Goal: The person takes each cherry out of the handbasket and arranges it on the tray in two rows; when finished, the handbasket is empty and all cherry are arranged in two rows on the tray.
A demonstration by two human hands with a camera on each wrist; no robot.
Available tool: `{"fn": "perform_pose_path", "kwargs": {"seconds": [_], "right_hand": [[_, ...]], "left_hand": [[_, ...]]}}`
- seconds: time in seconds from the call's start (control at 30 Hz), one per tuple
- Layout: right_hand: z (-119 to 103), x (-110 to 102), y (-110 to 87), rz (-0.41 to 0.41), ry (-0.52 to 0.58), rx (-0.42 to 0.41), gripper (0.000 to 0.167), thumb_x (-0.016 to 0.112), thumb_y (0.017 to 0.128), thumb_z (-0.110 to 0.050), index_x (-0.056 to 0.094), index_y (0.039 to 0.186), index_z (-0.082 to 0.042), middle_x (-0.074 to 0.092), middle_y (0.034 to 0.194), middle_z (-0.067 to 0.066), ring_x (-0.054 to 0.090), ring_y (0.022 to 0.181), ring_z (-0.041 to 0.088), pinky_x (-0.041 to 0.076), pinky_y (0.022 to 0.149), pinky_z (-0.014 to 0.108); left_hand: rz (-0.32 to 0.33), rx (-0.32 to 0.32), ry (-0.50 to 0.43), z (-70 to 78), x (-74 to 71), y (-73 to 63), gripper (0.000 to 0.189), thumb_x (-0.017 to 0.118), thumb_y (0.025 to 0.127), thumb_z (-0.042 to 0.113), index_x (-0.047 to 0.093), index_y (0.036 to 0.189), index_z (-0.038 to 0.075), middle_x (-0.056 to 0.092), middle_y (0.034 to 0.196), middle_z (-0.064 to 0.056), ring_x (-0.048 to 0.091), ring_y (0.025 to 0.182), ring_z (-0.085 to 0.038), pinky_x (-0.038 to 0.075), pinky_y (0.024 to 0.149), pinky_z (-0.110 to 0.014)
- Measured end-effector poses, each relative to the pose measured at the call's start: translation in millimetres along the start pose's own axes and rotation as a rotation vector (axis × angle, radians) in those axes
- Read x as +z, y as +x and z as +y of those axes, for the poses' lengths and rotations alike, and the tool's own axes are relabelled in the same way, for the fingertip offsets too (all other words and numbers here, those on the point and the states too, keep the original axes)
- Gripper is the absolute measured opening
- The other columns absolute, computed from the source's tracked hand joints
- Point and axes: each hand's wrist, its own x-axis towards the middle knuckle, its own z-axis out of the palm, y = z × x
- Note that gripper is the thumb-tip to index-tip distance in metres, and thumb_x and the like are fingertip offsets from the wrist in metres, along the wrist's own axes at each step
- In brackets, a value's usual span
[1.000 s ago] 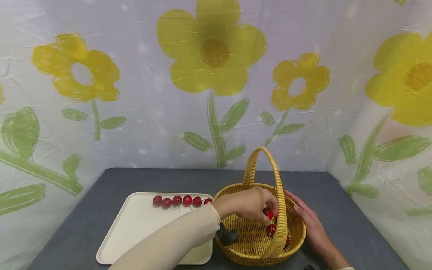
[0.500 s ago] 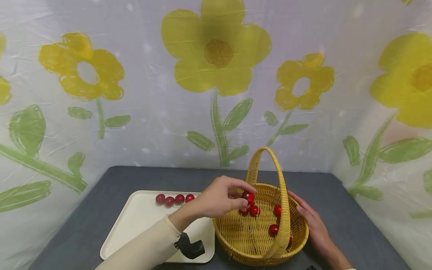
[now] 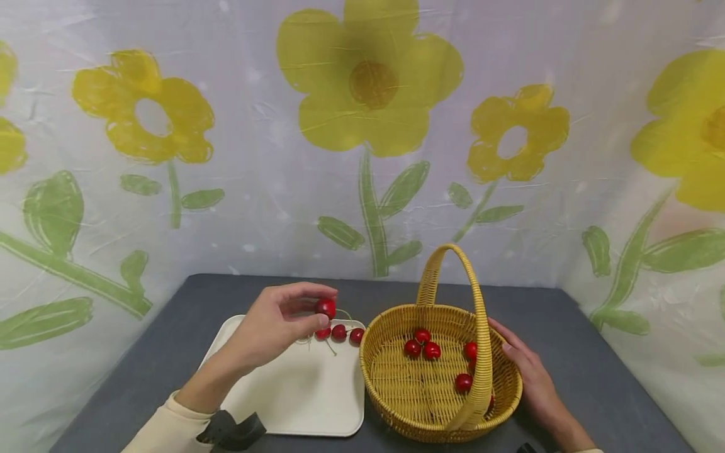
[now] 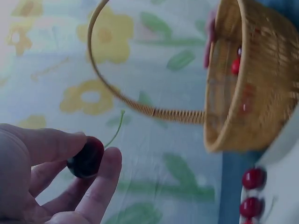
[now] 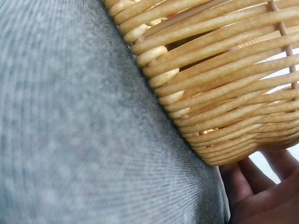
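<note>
My left hand (image 3: 266,327) pinches a dark red cherry (image 3: 325,307) between thumb and fingers above the back of the white tray (image 3: 289,412). In the left wrist view, the held cherry (image 4: 87,157) has a thin green stem pointing up. Below and right of this hand, more cherries (image 3: 338,333) lie in a row at the tray's back edge. Against the right outer side of the yellow wicker basket (image 3: 396,421) rests my right hand (image 3: 532,377), fingers extended and thumb by the rim. Several red cherries (image 3: 432,351) lie inside the basket.
The basket's tall arched handle (image 3: 481,327) rises over its opening. Tray and basket stand side by side on a dark grey table (image 3: 595,377). Behind the table hangs a pale cloth with yellow flowers (image 3: 374,85).
My left hand has moved left out of the basket to above the tray, with a cherry between its fingers. Three cherries now show on the basket's left side. My right hand stays at the basket.
</note>
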Motion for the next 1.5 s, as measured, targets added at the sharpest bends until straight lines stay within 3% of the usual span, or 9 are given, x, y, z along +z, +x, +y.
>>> {"fn": "perform_pose_path", "kwargs": {"seconds": [0.1,0.3,0.63,0.73,0.87,0.97,1.2,1.5], "right_hand": [[-1.5,-1.4,0.3,0.009,0.014,-0.004,0.054,0.031,0.123,-0.031,0.032,0.174,-0.012,0.052,0.158,-0.024,0.058,0.137,-0.006,0.055,0.104,0.017],[-0.5,-0.8,0.2,0.006,-0.004,-0.004,0.053,0.031,0.123,-0.031,0.033,0.173,-0.015,0.053,0.158,-0.024,0.06,0.136,-0.004,0.055,0.103,0.018],[1.0,1.3,0.1,0.003,0.024,-0.004,0.054,0.031,0.123,-0.032,0.032,0.174,-0.014,0.051,0.159,-0.024,0.057,0.138,-0.006,0.054,0.105,0.017],[-0.2,1.4,0.4,-0.005,0.015,-0.001,0.055,0.03,0.123,-0.033,0.031,0.174,-0.015,0.051,0.159,-0.023,0.058,0.137,-0.005,0.055,0.104,0.018],[-0.6,2.2,0.1,-0.005,-0.006,0.013,0.055,0.03,0.123,-0.034,0.03,0.174,-0.016,0.051,0.158,-0.024,0.06,0.135,-0.005,0.056,0.102,0.019],[-0.4,3.0,-0.4,0.004,-0.009,0.024,0.055,0.031,0.123,-0.034,0.031,0.174,-0.016,0.051,0.158,-0.025,0.059,0.135,-0.006,0.056,0.102,0.019],[0.9,1.1,-0.4,0.0,-0.012,0.023,0.055,0.031,0.123,-0.035,0.032,0.174,-0.017,0.049,0.16,-0.023,0.057,0.138,-0.008,0.054,0.104,0.017],[0.7,2.4,-0.5,0.009,-0.016,0.039,0.055,0.032,0.122,-0.036,0.033,0.174,-0.018,0.047,0.162,-0.02,0.056,0.137,-0.01,0.055,0.103,0.017]], "left_hand": [[0.069,0.002,0.049,-3.1,-18.8,-7.3,0.035,0.082,0.1,0.018,0.077,0.134,0.013,0.08,0.125,-0.012,0.079,0.109,-0.018,0.065,0.077,-0.031],[0.181,-0.003,0.081,-17.7,-39.7,-12.8,0.036,0.076,0.105,0.018,0.075,0.14,0.01,0.08,0.128,-0.013,0.08,0.111,-0.012,0.054,0.099,-0.016],[0.287,-0.111,0.18,-58.8,-59.7,-4.5,0.039,0.076,0.105,0.02,0.073,0.143,0.012,0.078,0.133,-0.011,0.075,0.112,-0.004,0.056,0.093,-0.015],[0.299,-0.17,0.206,-70.0,-64.5,-3.5,0.039,0.075,0.106,0.019,0.073,0.144,0.012,0.078,0.134,-0.012,0.075,0.116,-0.01,0.057,0.098,-0.022],[0.3,-0.248,0.24,-86.7,-66.8,-0.7,0.037,0.074,0.106,0.019,0.073,0.143,0.012,0.078,0.133,-0.012,0.073,0.125,-0.025,0.058,0.108,-0.044],[0.307,-0.277,0.286,-98.2,-68.2,0.4,0.037,0.074,0.105,0.018,0.074,0.141,0.01,0.078,0.132,-0.014,0.072,0.126,-0.032,0.059,0.105,-0.051],[0.332,-0.286,0.432,-118.7,-70.6,0.5,0.033,0.077,0.102,0.012,0.077,0.133,0.002,0.082,0.119,-0.017,0.078,0.109,-0.033,0.064,0.081,-0.038],[0.328,-0.277,0.528,-134.4,-70.7,1.5,0.027,0.076,0.097,0.005,0.081,0.123,0.0,0.081,0.118,-0.02,0.076,0.112,-0.04,0.065,0.081,-0.043]]}}
